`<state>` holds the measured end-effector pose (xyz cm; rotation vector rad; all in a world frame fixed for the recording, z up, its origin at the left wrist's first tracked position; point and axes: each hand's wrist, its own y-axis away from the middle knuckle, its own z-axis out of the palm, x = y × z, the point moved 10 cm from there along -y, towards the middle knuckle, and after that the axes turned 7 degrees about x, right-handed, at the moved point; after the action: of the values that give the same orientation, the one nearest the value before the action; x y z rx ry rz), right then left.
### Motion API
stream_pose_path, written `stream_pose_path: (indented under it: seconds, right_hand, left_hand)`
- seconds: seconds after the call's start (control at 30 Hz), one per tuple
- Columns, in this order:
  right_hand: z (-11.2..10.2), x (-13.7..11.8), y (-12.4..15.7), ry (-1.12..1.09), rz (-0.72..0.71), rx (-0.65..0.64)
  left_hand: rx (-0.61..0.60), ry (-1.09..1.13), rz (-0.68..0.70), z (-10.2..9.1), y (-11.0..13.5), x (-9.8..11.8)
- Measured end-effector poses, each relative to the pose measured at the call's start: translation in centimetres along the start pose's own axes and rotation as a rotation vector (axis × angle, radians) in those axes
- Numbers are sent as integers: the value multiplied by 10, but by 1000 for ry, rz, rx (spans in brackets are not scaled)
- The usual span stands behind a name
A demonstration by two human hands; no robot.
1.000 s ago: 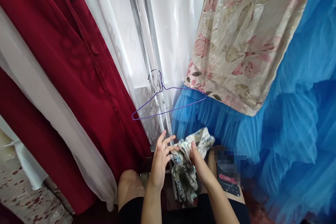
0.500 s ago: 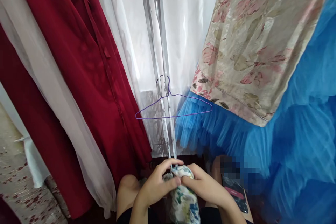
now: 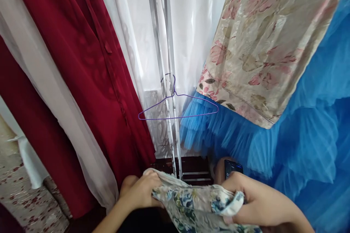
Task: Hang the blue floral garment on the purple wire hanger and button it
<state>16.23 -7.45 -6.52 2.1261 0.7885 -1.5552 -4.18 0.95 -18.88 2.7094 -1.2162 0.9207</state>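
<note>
Stretching between two bare hands, below the purple wire hanger (image 3: 174,94), is a soft, pale fabric piece (image 3: 188,204) printed with blue, green and yellowish flowers. The left hand (image 3: 150,188), under the hanger's left end, has its fingers curled down and closed over one edge of the fabric piece. The right hand (image 3: 255,196), lower than the hanger and beyond its right end, clamps the other side between thumb and fingers, with a white-edged fold standing up beside the thumb. Judging by how it lies, the opening-out is partway: the upper edge is drawn out between the hands, while the body below sags in creases and leaves the view at the bottom, so its full shape cannot be told.

Just behind the right hand, below and right of the hanger, a dark, flat phone (image 3: 232,167) shows partly. The hanger itself is in front of a narrow metal stand (image 3: 168,25) with two shiny rails; neither hand touches it, and no part of the fabric piece is on it. To its left falls a deep red drape (image 3: 82,62); to its right, a beige panel with pink flowers (image 3: 262,43) overlaps ruffled blue tulle (image 3: 314,131). Farthest, behind the hanger, hangs a white curtain (image 3: 188,25).
</note>
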Motion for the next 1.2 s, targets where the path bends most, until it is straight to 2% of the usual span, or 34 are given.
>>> stream_pose_path:
  seconds: [0.07, 0.2, 0.27, 0.37, 0.43, 0.5, 0.63, 0.77, 0.9, 0.97, 1.1, 1.2]
  right_hand:
    - [-9, -8, -15, 189, -21, 42]
    - [-42, -13, -56, 437, -148, 149]
    - [-69, -9, -79, 494, -211, 245]
    - [-117, -1, -113, 601, -253, 466]
    - [-140, 5, -133, 676, -239, 573]
    - [-153, 12, -152, 789, -179, 627]
    - [-154, 25, -172, 1058, -13, 630]
    - [-142, 24, -169, 1159, 32, 621]
    - [-139, 16, -159, 1181, 38, 627]
    - [-139, 13, -155, 1159, 38, 622]
    - [-134, 9, -158, 1099, 26, 584]
    - [-130, 6, -163, 1095, 16, 585]
  left_hand:
    - [31, -188, -41, -32, 9, -19]
    - [-19, -380, -114, -90, 17, -45]
    - [23, -466, -151, -122, 14, -54]
    - [107, -577, -149, -164, 2, -59]
    - [138, -647, -143, -186, -9, -60]
    - [160, -726, -154, -206, -22, -61]
    - [224, -883, -172, -243, -47, -54]
    - [315, -951, -138, -270, -70, -32]
    - [377, -950, -65, -284, -77, -4]
    - [360, -942, -44, -285, -71, 2]
    - [286, -876, -68, -282, -49, 0]
    - [307, -885, -39, -284, -38, 11]
